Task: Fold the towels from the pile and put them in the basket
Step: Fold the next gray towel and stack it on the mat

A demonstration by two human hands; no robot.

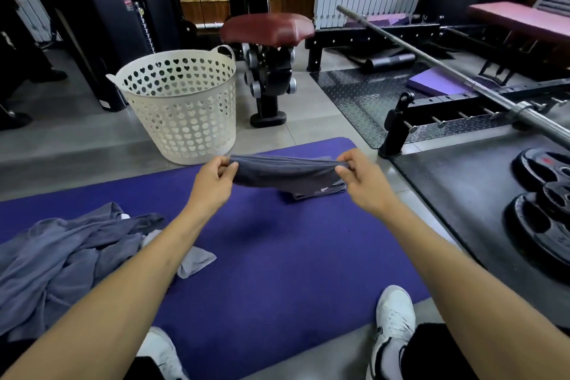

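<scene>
Both hands, left hand (212, 182) and right hand (361, 177), pinch a soft grey folded towel (285, 174) stretched between them, just before the perforated white plastic basket (182, 108).

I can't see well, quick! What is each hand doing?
Left hand: pinches one end of the towel.
Right hand: pinches the other end.

On the mat (277, 256), the towel pile (61, 256) lies at 9 o'clock. The basket (182, 108) stands on the floor at 11 o'clock, beyond the mat's far edge. Weight plates (546, 213) lie at 3 o'clock, off the mat.
</scene>
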